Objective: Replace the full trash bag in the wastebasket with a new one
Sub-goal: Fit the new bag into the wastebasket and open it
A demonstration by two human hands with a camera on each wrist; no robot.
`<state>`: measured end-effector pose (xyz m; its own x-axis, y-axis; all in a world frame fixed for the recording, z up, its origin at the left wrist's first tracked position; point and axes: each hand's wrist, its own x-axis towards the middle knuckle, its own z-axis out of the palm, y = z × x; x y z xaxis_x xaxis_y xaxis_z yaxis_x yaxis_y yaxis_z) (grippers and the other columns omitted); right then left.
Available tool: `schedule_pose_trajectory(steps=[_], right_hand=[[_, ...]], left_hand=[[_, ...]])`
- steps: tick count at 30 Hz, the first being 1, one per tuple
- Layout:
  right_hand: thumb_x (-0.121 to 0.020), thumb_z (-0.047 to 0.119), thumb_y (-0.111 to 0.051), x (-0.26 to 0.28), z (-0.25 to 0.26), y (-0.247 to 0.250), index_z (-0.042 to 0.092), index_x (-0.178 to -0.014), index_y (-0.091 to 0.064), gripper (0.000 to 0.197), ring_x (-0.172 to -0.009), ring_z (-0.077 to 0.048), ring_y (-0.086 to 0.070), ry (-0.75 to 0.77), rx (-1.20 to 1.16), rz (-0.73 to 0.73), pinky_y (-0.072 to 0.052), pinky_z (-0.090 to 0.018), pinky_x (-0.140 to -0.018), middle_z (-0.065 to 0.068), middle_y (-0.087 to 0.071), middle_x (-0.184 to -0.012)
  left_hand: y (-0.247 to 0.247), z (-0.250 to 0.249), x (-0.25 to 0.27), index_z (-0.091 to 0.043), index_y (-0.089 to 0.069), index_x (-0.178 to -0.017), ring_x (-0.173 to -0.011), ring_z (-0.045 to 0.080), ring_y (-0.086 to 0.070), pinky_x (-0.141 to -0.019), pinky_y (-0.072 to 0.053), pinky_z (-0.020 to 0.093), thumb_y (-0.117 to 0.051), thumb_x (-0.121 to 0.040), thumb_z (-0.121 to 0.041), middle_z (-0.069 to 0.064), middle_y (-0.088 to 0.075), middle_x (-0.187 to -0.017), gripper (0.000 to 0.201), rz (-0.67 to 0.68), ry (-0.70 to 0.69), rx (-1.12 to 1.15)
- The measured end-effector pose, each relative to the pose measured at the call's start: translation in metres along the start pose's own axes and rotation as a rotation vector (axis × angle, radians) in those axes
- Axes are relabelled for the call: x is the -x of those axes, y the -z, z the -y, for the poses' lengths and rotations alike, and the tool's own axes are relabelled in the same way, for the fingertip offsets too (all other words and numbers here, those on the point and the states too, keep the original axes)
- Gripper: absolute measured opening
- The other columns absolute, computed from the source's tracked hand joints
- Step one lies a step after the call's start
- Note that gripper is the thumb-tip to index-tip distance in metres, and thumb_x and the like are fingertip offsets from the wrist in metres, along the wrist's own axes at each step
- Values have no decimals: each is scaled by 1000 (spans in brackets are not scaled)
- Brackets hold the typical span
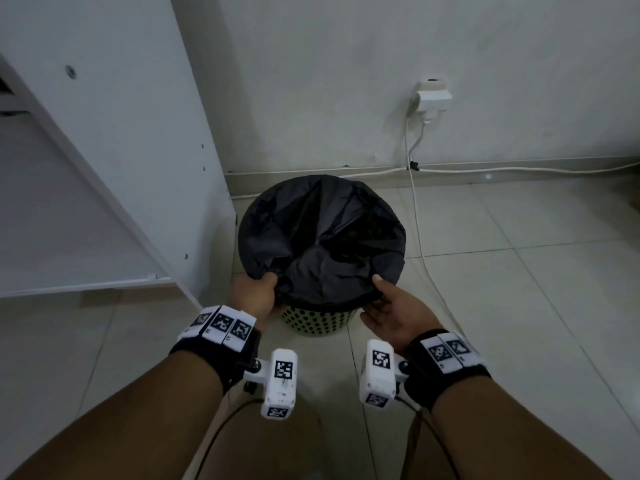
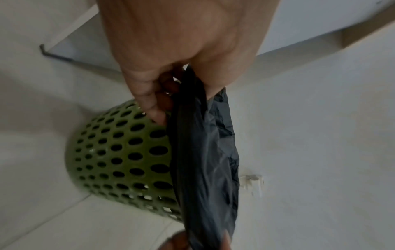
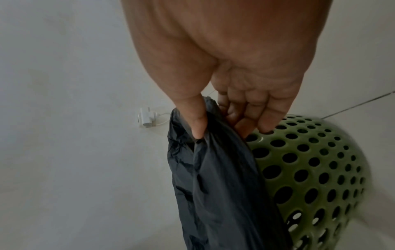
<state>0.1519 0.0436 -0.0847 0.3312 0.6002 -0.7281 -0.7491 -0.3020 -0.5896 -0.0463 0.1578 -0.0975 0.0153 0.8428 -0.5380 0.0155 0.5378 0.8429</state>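
Indoor room, looking like a home or small office corner. Pale glossy floor tiles (image 1: 485,258) are running up to a plain white painted wall (image 1: 346,81), with a low skirting strip along the join. A white wall socket (image 1: 432,95) is sitting low on the wall, a plug in it, and white cables (image 1: 417,216) are trailing down and along the skirting. At left, a white flat-pack furniture panel (image 1: 114,133) with visible screw holes is standing against the wall. A green perforated plastic wastebasket (image 1: 317,318) lined with a black trash bag (image 1: 322,233) is standing on the tiles beside the panel. Lighting is looking dim.
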Motion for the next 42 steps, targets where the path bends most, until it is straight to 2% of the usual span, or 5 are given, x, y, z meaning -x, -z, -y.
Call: schedule_pose_trajectory(steps=[4, 15, 27, 34, 42], right_hand=[[-91, 14, -66, -3, 8, -2, 10, -98, -63, 9, -84, -21, -62, -12, 1, 4, -49, -33, -72, -7, -64, -94], [-87, 13, -71, 1, -15, -3, 7, -106, -68, 19, -90, -26, -65, 63, -52, 39, -54, -37, -77, -14, -71, -103], [-93, 10, -63, 5, -7, 1, 3, -115, -64, 23, -92, -29, -68, 3, -155, 13, -54, -37, -68, -16, -72, -105], [-87, 2, -69, 10, -3, 16, 1, -89, -69, 3, -90, -34, -69, 188, -14, -127, -55, -47, -88, -19, -73, -99], [-90, 16, -62, 11, 0, 30, -2, -71, -61, 26, -69, -33, -60, 663, 706, -328, -46, -36, -60, -16, -63, -70]], left_hand=[[-2, 3, 1, -18, -70, -98, -92, 31, -71, -79, -61, 45, -73, -80, -34, 12, -75, -103, 24, 31, 90, 108], [-26, 17, 17, -7, -66, -117, -93, 24, -69, -58, -58, 30, -65, -92, -3, 12, -72, -109, 25, 100, 126, 267], [-14, 14, 36, -24, -61, -92, -94, 26, -68, -89, -55, 44, -62, -93, 4, 0, -69, -96, 28, 140, -39, 257], [-24, 53, 72, -8, -59, -131, -105, 31, -67, -72, -62, 32, -63, -95, -2, 13, -68, -121, 37, 158, -35, 299], [-28, 82, 87, -7, -64, -123, -89, 30, -66, -83, -56, 38, -79, -84, -30, 13, -69, -105, 48, 204, 198, 28]])
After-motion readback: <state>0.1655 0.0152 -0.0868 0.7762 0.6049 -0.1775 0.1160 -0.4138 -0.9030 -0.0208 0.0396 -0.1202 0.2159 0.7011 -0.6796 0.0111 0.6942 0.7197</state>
